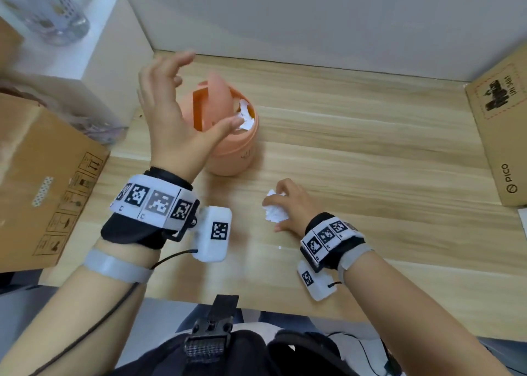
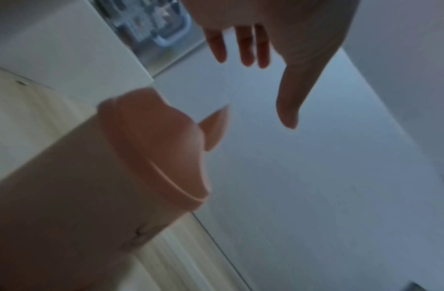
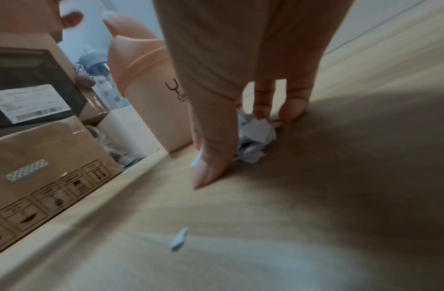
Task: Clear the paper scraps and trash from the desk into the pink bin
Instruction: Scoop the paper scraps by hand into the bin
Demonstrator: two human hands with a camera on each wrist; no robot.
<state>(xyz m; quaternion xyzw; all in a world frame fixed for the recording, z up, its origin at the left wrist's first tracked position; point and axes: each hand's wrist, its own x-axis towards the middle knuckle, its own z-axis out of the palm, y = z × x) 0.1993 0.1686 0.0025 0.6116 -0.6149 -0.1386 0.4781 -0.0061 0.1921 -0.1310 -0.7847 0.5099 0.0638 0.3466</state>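
The pink bin (image 1: 236,147) stands on the wooden desk (image 1: 370,161) at the centre left, with its swing lid (image 1: 216,98) tipped up. White paper scraps (image 1: 246,117) show in its opening. My left hand (image 1: 205,93) hovers over the bin with fingers spread and holds nothing; the left wrist view shows the same hand (image 2: 265,92) above the bin (image 2: 91,177). My right hand (image 1: 271,216) rests on the desk, fingers and thumb curled round a wad of white paper scraps (image 1: 276,213), which also shows in the right wrist view as the wad (image 3: 258,133). One small scrap (image 3: 179,240) lies loose nearer me.
A big cardboard box (image 1: 42,176) flanks the desk on the left, behind it a white block (image 1: 94,41) carrying a clear container (image 1: 54,13). Another cardboard box (image 1: 502,133) sits at the right edge. A pale wall (image 1: 313,19) closes the back.
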